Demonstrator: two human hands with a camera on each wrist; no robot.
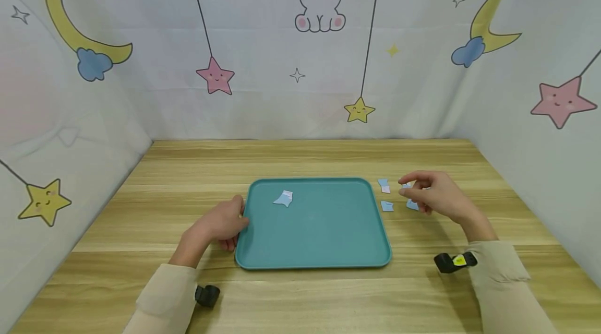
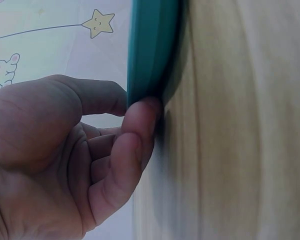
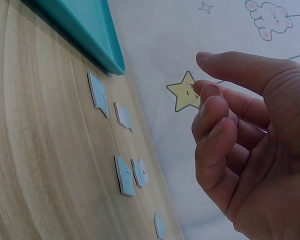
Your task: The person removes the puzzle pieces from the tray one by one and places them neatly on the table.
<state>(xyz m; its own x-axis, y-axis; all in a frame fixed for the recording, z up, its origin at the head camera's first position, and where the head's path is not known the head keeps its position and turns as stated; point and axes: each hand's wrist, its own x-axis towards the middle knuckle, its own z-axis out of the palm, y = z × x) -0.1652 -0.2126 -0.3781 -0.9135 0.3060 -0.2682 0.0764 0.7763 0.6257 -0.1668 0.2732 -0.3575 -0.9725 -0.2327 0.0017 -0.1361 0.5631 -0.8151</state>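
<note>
As left hand (image 1: 226, 223) pinches its left rim (image 1: 249, 191), teal tray (image 1: 324, 235) sits central

Grip likely stops it sliding. One puzzle piece (image 1: 284, 198) inside, upper left; five pieces (image 1: 387, 206) on table (image 1: 328, 300), right, presumably for easy reach. Right hand (image 1: 439, 195) hovers there empty, thumb-index gap narrow.

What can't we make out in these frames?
Full outlines of some pieces by the right hand: head view, that hand covers parts.
Fine print on the piece in the tray: head view, too small.
Left hand thumb tip: left wrist view, behind the tray wall.
Rest of the tray: right wrist view, cut off by the top edge.
</note>
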